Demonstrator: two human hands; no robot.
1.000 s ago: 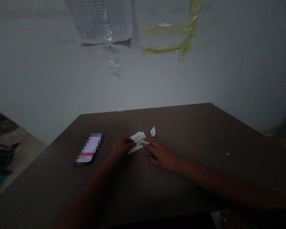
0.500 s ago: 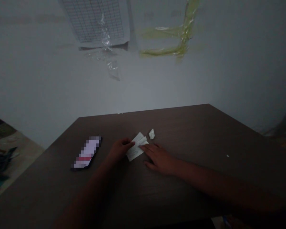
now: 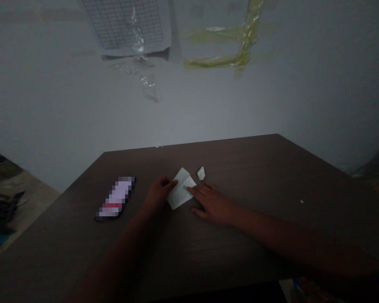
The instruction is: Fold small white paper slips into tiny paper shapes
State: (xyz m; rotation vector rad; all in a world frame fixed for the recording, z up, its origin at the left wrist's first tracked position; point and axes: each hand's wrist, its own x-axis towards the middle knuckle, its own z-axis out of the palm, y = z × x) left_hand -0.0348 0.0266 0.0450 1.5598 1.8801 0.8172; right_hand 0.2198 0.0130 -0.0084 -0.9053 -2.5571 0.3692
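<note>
A small sheet of printed white paper [image 3: 180, 194] with crease lines lies on the dark brown table [image 3: 240, 168], turned at an angle. My left hand [image 3: 159, 193] pinches its left edge between thumb and fingers. From the right, my right hand [image 3: 213, 205] rests with fingers stretched out, its fingertips touching the paper's right side and the thumb apart on the table. Just beyond the right hand sits a small folded white paper piece [image 3: 201, 173], touched by neither hand.
On the table's left lies a phone [image 3: 116, 198] with a blurred screen. A tiny white scrap [image 3: 301, 201] is at the right. Behind the table stands a wall [image 3: 192, 109] with a taped grid sheet [image 3: 129, 25] and yellow tape [image 3: 214, 62].
The paper's raised upper right flap now lies flatter, and more of the sheet shows. My hands have barely moved on it; the whole view has shifted slightly.
</note>
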